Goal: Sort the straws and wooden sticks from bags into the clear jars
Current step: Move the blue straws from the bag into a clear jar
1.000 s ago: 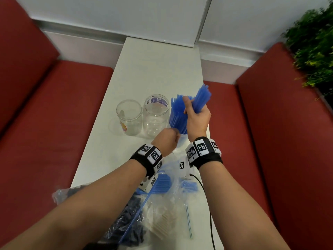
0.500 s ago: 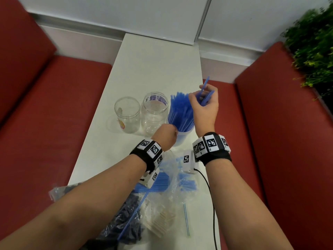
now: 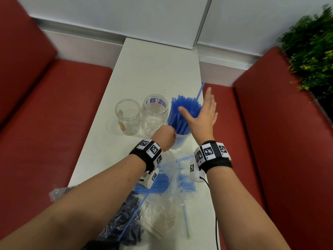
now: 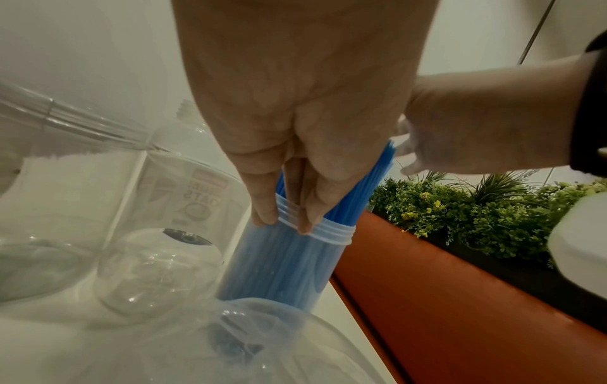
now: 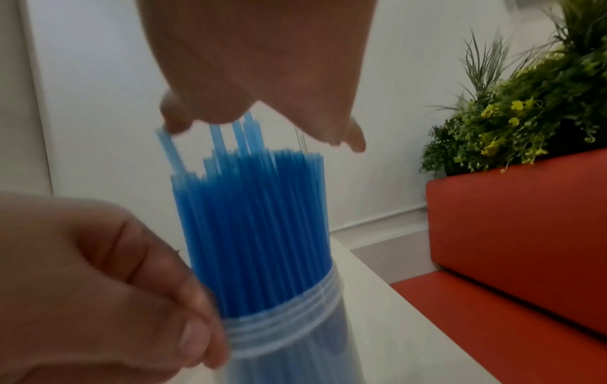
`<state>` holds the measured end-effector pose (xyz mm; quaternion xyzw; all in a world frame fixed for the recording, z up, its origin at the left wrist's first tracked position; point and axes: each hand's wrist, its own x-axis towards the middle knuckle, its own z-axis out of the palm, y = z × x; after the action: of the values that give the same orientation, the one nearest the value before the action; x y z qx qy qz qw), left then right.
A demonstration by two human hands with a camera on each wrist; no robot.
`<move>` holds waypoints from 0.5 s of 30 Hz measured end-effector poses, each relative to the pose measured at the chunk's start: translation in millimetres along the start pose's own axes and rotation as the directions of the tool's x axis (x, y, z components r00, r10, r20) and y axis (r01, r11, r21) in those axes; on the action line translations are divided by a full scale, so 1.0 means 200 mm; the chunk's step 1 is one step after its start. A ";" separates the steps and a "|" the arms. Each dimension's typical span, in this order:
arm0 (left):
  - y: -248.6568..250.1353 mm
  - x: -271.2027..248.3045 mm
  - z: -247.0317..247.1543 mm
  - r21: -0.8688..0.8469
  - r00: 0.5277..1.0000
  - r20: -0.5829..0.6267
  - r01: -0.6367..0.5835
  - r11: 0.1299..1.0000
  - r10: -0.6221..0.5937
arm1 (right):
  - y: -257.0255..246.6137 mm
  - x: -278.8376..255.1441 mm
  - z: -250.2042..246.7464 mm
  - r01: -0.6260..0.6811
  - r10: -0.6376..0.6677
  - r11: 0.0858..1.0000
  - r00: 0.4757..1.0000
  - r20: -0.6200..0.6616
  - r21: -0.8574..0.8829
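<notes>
Most straws [image 3: 182, 114] stand upright in the jar [image 3: 179, 141] your left hand [image 3: 164, 135] grips at the rim; your right hand [image 3: 204, 112], fingers spread flat, is directly above their tips.

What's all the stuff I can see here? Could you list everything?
Table: one, white, between the benches.
Empty jars: two, clear, side by side left of the straw jar.
Straw jar: one, clear, near the table's right edge, packed with upright straws.
Straws in jar: many, blue; one sticks up higher.
Loose straw: one, blue, on the near table.
Bags: several, clear, near edge, holding blue straws, dark pieces and pale wooden sticks.
Benches: two, red, either side.
Plant: one, green with yellow flowers, far right.
Left hand: grip on the straw jar's rim.
Right hand: open, fingers over the straw tops.
</notes>
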<state>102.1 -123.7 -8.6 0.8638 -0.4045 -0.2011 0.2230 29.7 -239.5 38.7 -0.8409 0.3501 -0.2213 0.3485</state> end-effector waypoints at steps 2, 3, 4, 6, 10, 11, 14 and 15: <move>0.00 0.00 0.00 0.015 1.000 0.009 -0.003 1.000 0.003 | -0.06 0.02 -0.05 0.123 -0.102 0.989 0.971 -0.215 0.085; 0.00 0.00 0.00 0.023 1.000 0.012 -0.005 1.000 0.005 | -0.10 0.04 -0.07 0.191 -0.166 0.980 0.944 -0.284 0.063; 0.00 0.00 0.00 0.030 1.000 0.016 -0.008 1.000 0.007 | -0.13 0.07 -0.08 0.242 -0.233 0.970 0.921 -0.311 -0.012; 0.00 0.00 -0.01 0.049 1.000 0.024 -0.015 0.999 0.014 | -0.16 0.12 -0.08 0.275 -0.333 0.928 0.914 -0.231 -0.250; 0.01 0.00 -0.02 0.086 0.999 0.031 -0.031 0.996 0.028 | -0.08 0.08 0.00 0.210 -0.103 0.848 0.966 0.236 -0.487; 0.01 -0.01 -0.02 0.095 0.999 0.034 -0.032 0.995 0.029 | -0.05 0.06 0.01 0.209 -0.067 0.847 0.954 0.292 -0.488; 0.02 -0.01 -0.03 0.103 0.999 0.043 -0.028 0.994 0.023 | -0.05 0.03 -0.02 0.251 -0.169 0.889 0.957 0.235 -0.382; 0.02 -0.02 -0.04 0.104 0.999 0.048 -0.024 0.994 0.019 | -0.07 0.03 -0.03 0.278 -0.232 0.898 0.958 0.168 -0.340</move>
<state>101.9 -121.6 0.9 0.8648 -0.4290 -0.1976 0.1703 35.5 -240.2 53.8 -0.9410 0.2492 -0.1447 0.1772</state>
